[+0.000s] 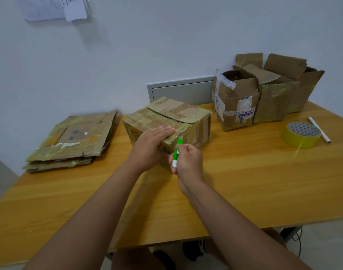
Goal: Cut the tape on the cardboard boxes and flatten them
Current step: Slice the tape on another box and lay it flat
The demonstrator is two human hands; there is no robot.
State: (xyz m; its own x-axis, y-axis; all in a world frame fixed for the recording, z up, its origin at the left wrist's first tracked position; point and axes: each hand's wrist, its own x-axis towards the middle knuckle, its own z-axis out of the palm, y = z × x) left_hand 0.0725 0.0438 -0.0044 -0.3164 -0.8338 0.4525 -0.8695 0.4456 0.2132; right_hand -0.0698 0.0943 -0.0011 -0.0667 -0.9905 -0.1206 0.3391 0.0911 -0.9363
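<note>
Taped box (pixel 166 121) sits mid-table (pixel 244 182), turned corner-on to the person so the near edge seam faces the cutting hand. Top centre seam looks already slit; the flaps gape slightly.

Left hand (pixel 149 147) lies flat on the box's top near edge, fingers straight, pressing down. Likely to pin the box so it won't slide under the blade.

Right hand (pixel 188 162) is curled tight round a green utility knife (pixel 177 151), tip up against the taped near corner, just right of the left fingertips. Blade is close to those fingers, so there's a slip risk.

Flattened cardboard stack (pixel 73 141) is at the left table edge, well apart: the done pile. Open boxes (pixel 264 94) are grouped far right by the wall, probably the queue.

Yellow tape roll (pixel 301 134) and a white pen (pixel 318 129) are parked right, out of the work zone.
</note>
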